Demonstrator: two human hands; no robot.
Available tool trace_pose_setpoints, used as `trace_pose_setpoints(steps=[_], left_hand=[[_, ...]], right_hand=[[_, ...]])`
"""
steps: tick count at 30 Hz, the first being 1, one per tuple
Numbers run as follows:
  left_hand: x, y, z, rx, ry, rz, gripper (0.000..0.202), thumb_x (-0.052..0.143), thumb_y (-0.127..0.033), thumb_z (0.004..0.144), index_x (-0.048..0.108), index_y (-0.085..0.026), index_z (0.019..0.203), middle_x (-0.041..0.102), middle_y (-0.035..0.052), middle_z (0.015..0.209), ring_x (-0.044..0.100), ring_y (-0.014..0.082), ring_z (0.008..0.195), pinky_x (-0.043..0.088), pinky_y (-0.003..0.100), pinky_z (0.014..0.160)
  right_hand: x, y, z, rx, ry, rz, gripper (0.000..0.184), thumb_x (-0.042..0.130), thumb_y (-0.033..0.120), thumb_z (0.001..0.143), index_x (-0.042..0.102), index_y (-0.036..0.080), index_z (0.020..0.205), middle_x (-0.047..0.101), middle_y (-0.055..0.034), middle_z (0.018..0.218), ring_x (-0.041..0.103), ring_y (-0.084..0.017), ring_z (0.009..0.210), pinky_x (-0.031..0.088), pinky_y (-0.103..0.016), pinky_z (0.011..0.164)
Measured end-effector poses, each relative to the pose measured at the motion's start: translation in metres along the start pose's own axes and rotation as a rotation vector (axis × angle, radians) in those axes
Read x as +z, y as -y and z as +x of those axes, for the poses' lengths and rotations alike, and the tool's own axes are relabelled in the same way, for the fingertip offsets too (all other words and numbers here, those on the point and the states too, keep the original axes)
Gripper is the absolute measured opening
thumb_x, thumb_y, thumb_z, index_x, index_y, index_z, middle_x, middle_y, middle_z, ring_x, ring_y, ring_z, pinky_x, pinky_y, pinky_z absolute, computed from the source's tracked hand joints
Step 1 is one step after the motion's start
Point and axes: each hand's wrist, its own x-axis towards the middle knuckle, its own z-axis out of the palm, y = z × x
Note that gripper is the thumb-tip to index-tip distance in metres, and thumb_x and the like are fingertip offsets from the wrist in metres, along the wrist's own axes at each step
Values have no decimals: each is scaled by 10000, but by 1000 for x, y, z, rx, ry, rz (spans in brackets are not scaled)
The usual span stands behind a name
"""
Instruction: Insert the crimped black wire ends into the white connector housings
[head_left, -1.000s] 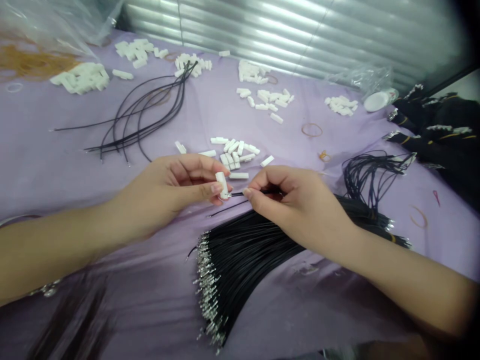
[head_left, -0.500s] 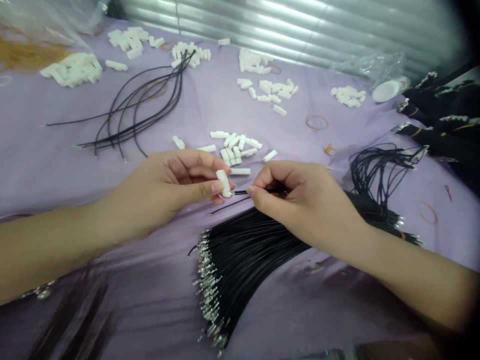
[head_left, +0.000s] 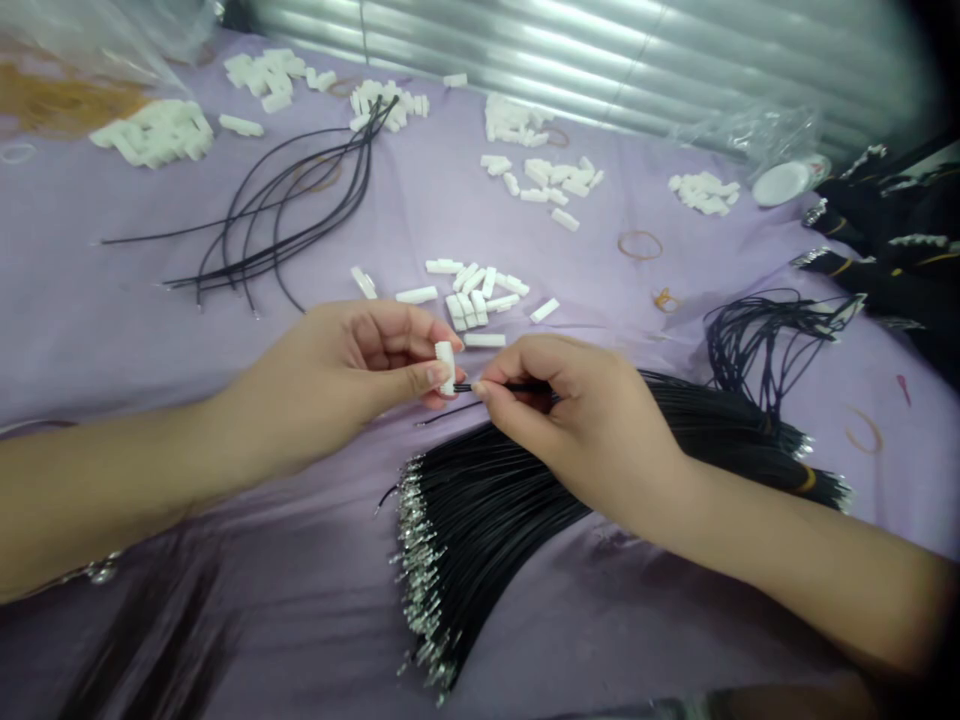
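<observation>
A white plastic connector housing (head_left: 445,366) stands upright between the thumb and fingers of my left hand (head_left: 364,365), which is closed on it. My right hand (head_left: 581,410) pinches black wires (head_left: 463,387) close to their tips, and the tips meet the lower end of the housing. Whether they are fully seated inside I cannot tell. Below my right hand lies a large bundle of black wires (head_left: 495,490), its silver crimped ends fanned toward the left. Just beyond my fingers is a group of loose white housings (head_left: 472,295).
More white housing piles (head_left: 154,133) lie along the back of the purple cloth (head_left: 420,200). Loose black wires (head_left: 285,240) curve at the left. Tied wire bundles (head_left: 885,250), a tangled wire bunch (head_left: 757,340), rubber bands (head_left: 640,244) and a white round container (head_left: 784,183) are at the right.
My right hand has moved left toward the housing. The bare metal tips seen before at the housing's lower end are now hidden in or against it. The housing stands straighter.
</observation>
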Motion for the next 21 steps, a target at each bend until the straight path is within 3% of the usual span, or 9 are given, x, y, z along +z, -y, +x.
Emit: trace_pose_setpoints(steps=[6,16,18,21], left_hand=[[2,0,-1,-7,9,12,133,658,-127,780,629,-82,902,680,25,726,616,73,657,485,134,613],[2,-1,-2,3,22,20,110,635,-113,794,617,-83,899,669,22,734,590,72,652,460,151,612],[2,-1,-2,-10,10,-7,110,637,-110,792,619,-94,900,663,12,709,586,73,639,459,157,604],[0,1,-1,40,-18,-70,106,648,-119,789,635,-125,895,656,-9,691,592,72,644,466,167,634]], right_hand=[[3,-1,0,-23,-5,38,113,575,114,819,605,150,716,575,35,631,475,-63,561,358,-181,541],[5,-2,0,-24,-3,22,92,575,118,823,612,158,749,607,25,664,519,-74,579,398,-188,551],[1,-1,-1,-97,-10,-76,96,558,127,842,609,155,767,614,1,702,543,-98,628,429,-213,593],[-6,4,-3,-283,-144,-360,83,537,154,869,619,142,866,627,-84,893,564,-189,839,457,-320,768]])
